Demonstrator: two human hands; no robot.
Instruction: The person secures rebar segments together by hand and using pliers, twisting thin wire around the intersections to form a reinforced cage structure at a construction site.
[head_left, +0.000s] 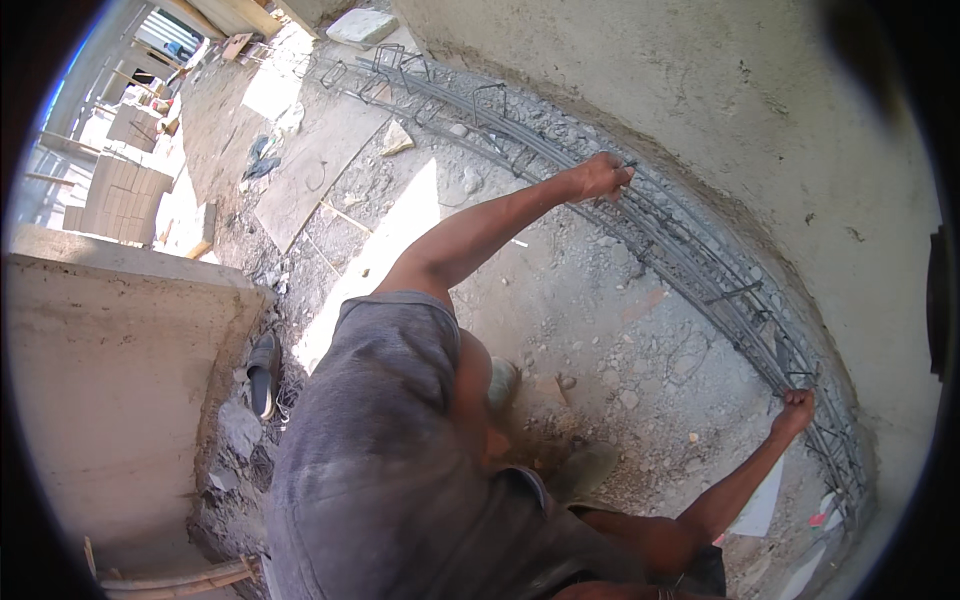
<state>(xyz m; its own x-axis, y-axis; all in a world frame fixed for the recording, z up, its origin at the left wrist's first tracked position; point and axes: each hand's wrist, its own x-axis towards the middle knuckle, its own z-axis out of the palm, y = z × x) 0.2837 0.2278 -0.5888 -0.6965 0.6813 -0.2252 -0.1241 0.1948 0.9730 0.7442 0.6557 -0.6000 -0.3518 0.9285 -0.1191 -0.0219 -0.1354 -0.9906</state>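
A long steel rebar cage (690, 255), made of several ribbed bars with square stirrups, lies along the foot of the wall and looks curved in this view. My left hand (602, 178) is closed on it near its middle; a short dark end shows past my fingers. My right hand (797, 408) grips the cage near its lower right end, beside an upright stirrup. Exactly which bar or stirrup sits inside each fist is hidden. Some stirrups (735, 292) stand out at an angle from the bars. My arms reach far apart, and my boots (585, 470) are on the rubble beside the cage.
A rough plastered wall (640, 60) rises behind the cage. Loose stones and grey rubble (620, 350) cover the ground. A low wall (120, 370) stands left, with a dark shoe (263, 375) beside it. Stacked blocks (125, 200) and a flat board (320, 170) lie farther off.
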